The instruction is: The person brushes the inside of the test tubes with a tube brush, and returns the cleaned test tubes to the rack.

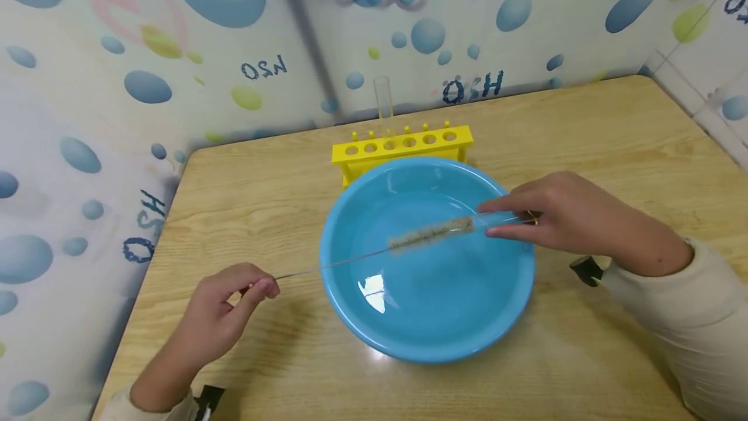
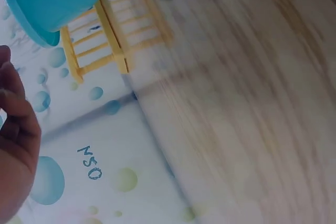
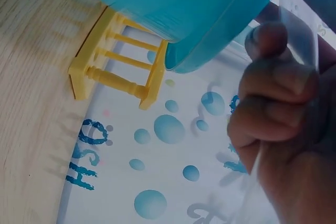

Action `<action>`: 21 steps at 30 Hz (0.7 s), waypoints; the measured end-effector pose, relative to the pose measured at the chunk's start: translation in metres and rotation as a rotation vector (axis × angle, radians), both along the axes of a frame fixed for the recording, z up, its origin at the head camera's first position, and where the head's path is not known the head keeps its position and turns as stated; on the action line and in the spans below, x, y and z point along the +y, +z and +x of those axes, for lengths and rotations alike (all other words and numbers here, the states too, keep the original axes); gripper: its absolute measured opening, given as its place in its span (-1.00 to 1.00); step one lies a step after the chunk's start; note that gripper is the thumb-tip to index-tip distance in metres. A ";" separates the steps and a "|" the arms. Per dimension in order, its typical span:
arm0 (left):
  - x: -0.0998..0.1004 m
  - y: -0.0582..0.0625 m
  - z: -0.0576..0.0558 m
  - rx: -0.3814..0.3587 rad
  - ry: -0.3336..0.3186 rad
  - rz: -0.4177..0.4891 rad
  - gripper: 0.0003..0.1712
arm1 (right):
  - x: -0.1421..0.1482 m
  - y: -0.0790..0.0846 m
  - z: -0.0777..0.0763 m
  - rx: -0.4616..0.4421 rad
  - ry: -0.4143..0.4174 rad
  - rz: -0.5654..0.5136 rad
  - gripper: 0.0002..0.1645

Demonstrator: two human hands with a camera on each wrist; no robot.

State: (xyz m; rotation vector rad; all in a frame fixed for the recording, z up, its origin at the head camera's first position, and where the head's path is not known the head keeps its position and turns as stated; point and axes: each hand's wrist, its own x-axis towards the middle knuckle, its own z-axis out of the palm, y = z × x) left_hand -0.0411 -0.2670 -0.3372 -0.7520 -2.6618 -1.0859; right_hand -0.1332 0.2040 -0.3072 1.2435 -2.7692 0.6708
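Note:
My left hand (image 1: pixel 219 314) pinches the wire handle of a test tube brush (image 1: pixel 429 234) between thumb and fingers, left of the basin. The brush slants up to the right, its bristles over the blue basin (image 1: pixel 444 317). Its right end meets the mouth of a clear glass test tube (image 1: pixel 497 219); some bristles seem to be inside the glass. My right hand (image 1: pixel 567 219) grips this tube at the basin's right rim, and in the right wrist view the fingers curl round the test tube (image 3: pixel 299 30). In the left wrist view only part of the left hand (image 2: pixel 18 129) shows.
A yellow test tube rack (image 1: pixel 403 143) stands behind the basin, close to its rim. One clear test tube (image 1: pixel 383 99) stands upright in it. The wooden table (image 1: pixel 251 213) backs onto a wall (image 1: pixel 327 12) with printed bubbles. The basin appears to hold water.

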 end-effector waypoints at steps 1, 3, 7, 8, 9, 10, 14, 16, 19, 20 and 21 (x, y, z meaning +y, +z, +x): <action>-0.001 -0.001 0.000 0.050 0.003 -0.026 -0.74 | 0.000 0.001 0.000 -0.040 -0.003 0.003 -0.60; -0.002 -0.003 -0.002 0.160 0.004 -0.053 -0.84 | 0.000 0.002 0.000 -0.120 -0.003 0.009 -0.62; -0.004 -0.006 -0.006 0.315 -0.011 -0.069 -0.63 | 0.001 0.003 0.001 -0.249 -0.022 0.030 -0.62; -0.005 -0.006 -0.006 0.328 -0.017 -0.063 -0.60 | 0.001 0.003 0.002 -0.264 -0.026 0.034 -0.62; -0.005 -0.006 -0.007 0.328 -0.021 -0.057 -0.59 | 0.002 0.003 0.002 -0.272 -0.030 0.036 -0.62; -0.006 -0.006 -0.007 0.319 -0.025 -0.047 -0.62 | 0.002 0.003 0.002 -0.273 -0.032 0.034 -0.62; -0.008 -0.005 -0.005 0.216 -0.029 -0.018 -0.82 | 0.002 0.004 0.000 -0.237 -0.034 0.028 -0.63; -0.009 -0.004 -0.003 0.105 -0.033 -0.010 -0.77 | 0.003 0.004 -0.001 -0.174 -0.028 0.020 -0.63; -0.011 -0.003 -0.001 -0.086 -0.034 0.011 -0.65 | 0.004 0.003 -0.001 -0.040 -0.020 0.006 -0.61; -0.012 -0.003 0.000 -0.133 -0.040 0.036 -0.63 | 0.004 0.003 -0.001 0.005 -0.018 -0.002 -0.59; -0.012 -0.003 0.000 -0.162 -0.046 0.063 -0.62 | 0.004 0.003 -0.001 0.050 -0.013 -0.012 -0.58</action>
